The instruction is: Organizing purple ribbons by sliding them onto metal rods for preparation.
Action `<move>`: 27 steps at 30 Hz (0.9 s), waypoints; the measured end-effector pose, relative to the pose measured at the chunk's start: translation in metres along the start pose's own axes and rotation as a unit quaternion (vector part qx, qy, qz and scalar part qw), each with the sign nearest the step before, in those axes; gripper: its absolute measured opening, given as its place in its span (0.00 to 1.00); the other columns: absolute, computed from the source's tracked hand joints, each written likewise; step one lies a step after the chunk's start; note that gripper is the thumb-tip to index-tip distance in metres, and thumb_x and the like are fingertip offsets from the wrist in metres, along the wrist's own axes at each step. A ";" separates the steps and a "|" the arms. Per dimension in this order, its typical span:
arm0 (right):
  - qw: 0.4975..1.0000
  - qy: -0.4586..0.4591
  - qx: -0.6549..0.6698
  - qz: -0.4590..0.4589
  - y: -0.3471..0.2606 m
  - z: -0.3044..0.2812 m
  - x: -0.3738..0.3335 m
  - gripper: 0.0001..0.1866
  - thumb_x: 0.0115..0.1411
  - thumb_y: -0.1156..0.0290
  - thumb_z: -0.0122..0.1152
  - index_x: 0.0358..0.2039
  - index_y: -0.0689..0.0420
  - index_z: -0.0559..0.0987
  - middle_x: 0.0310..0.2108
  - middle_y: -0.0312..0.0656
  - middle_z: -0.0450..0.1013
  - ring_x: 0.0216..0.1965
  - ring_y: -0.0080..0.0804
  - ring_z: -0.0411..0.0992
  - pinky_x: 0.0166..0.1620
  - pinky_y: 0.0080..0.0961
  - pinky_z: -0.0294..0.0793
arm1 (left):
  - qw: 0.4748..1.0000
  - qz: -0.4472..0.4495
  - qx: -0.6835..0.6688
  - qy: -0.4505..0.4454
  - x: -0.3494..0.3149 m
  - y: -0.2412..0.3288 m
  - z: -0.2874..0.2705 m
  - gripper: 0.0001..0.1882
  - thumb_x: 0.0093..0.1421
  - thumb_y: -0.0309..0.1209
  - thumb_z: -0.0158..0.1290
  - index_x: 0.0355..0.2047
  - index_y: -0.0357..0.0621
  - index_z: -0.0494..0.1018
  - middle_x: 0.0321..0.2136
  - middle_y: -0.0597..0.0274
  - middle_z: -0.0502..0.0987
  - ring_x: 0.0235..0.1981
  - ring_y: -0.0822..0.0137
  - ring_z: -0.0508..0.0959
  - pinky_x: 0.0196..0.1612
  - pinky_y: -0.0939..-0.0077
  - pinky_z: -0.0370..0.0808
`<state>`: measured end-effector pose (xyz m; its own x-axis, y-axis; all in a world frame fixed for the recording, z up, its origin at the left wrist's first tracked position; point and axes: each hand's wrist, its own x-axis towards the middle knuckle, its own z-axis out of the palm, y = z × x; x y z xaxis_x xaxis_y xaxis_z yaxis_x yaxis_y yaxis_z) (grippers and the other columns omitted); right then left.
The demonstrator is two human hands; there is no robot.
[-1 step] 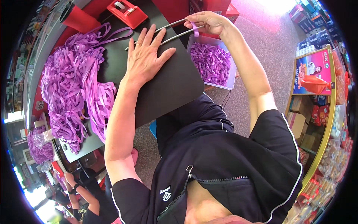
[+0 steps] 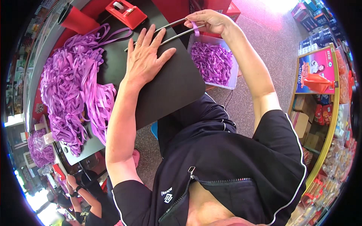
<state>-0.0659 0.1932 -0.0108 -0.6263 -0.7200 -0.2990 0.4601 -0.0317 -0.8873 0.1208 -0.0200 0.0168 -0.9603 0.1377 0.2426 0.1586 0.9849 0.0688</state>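
Observation:
My left hand (image 2: 145, 62) lies with fingers spread across two thin metal rods (image 2: 169, 26) on the black tabletop (image 2: 173, 79), pressing down on them. Over at the table's far right edge, my right hand (image 2: 209, 22) pinches the ends of the rods. A short loop of purple ribbon (image 2: 195, 29) hangs around the lower rod by my right fingers. Below that hand stands a clear plastic bin (image 2: 235, 71), filled with short purple ribbon pieces (image 2: 213, 62). A large tangled heap of long purple ribbon (image 2: 64, 86) covers the table's left side, with one strand looping toward my left fingers.
A red tape dispenser (image 2: 126, 15) and a red cup (image 2: 81, 19) with a dark rim stand at the far side. Shelves with boxes (image 2: 313, 141) and packets line the right. At the lower left another person's arm (image 2: 89, 199) shows, near a bagged purple bundle (image 2: 41, 148).

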 end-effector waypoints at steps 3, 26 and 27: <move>0.998 0.014 -0.058 -0.005 -0.004 0.004 0.002 0.15 0.57 0.70 0.62 0.42 0.64 0.78 0.38 0.45 0.78 0.41 0.29 0.77 0.48 0.23 0.75 | 1.000 -0.001 -0.016 0.004 0.000 0.001 0.000 0.37 0.59 0.60 0.41 0.62 0.54 0.59 0.65 0.57 0.53 0.66 0.55 0.51 0.66 0.49 0.44; 0.980 -0.011 -0.189 -0.068 -0.003 0.000 -0.018 0.24 0.56 0.51 0.63 0.44 0.57 0.77 0.35 0.39 0.78 0.29 0.18 0.73 0.32 0.14 0.69 | 1.000 -0.010 -0.003 -0.016 0.002 0.003 -0.005 0.34 0.61 0.57 0.41 0.64 0.59 0.56 0.66 0.59 0.52 0.67 0.57 0.50 0.66 0.55 0.42; 0.975 -0.001 -0.209 -0.080 -0.002 -0.002 -0.015 0.23 0.57 0.54 0.62 0.47 0.57 0.76 0.37 0.39 0.78 0.34 0.21 0.74 0.38 0.18 0.71 | 1.000 -0.007 -0.004 -0.014 0.003 0.004 -0.005 0.33 0.61 0.57 0.41 0.64 0.59 0.57 0.66 0.59 0.52 0.67 0.57 0.50 0.66 0.55 0.42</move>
<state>-0.0587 0.2054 -0.0054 -0.6674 -0.7305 -0.1447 0.0602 0.1407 -0.9882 0.1197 -0.0161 0.0222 -0.9686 0.1267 0.2137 0.1467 0.9859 0.0806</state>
